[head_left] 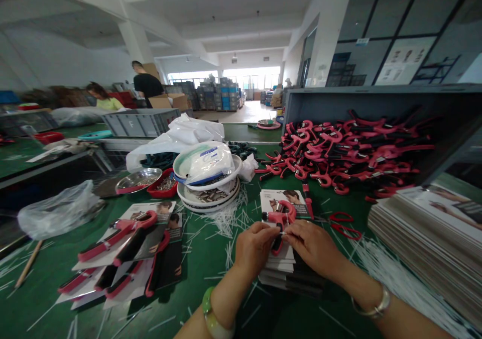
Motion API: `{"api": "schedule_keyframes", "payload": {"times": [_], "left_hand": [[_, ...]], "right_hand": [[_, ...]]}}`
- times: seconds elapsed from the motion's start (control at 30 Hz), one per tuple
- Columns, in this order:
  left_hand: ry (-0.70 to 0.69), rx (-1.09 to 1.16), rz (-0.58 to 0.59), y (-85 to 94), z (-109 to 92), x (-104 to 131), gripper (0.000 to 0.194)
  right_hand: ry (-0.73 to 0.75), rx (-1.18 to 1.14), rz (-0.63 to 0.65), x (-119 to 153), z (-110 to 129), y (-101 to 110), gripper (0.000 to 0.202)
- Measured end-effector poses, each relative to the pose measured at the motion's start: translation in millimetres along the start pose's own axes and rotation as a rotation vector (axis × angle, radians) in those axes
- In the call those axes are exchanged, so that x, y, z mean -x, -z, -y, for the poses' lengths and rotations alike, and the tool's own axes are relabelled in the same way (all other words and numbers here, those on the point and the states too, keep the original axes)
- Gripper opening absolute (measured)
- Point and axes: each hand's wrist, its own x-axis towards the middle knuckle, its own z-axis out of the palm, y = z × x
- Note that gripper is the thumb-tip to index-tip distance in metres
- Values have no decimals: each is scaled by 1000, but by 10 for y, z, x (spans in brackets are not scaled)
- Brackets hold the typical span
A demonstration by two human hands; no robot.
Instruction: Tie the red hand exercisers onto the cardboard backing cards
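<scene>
A red clamp-like tool (283, 213) lies on a printed card (268, 198) atop a stack of cards. My left hand (256, 246) is closed at the tool's left side, fingertips pinched near its middle. From the right, my right hand (311, 241) meets it, thumb and fingers pressed together. A small white bit, perhaps a tie, shows between the fingertips of both hands. Parts of the tool and card are hidden behind the hands.
Carded tools (124, 233) lie at the left. A grey bin (444, 98) spills red tools at the right, above red scissors (342, 223), white ties (399, 278) and a card stack (417, 238). Stacked bowls (207, 198) stand centrally. Two people (146, 85) are in the background.
</scene>
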Motion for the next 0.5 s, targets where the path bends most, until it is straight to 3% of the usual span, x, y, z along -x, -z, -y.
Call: {"api": "schedule_keyframes", "payload": {"times": [0.2, 0.4, 0.5], "left_hand": [[59, 207, 71, 68, -60, -68, 15], [151, 227, 120, 91, -93, -112, 11], [173, 217, 155, 85, -102, -139, 12]], "right_hand": [[-75, -94, 186, -183, -8, 107, 17], [-79, -171, 69, -104, -19, 75, 12], [1, -219, -22, -10, -69, 51, 18]]}}
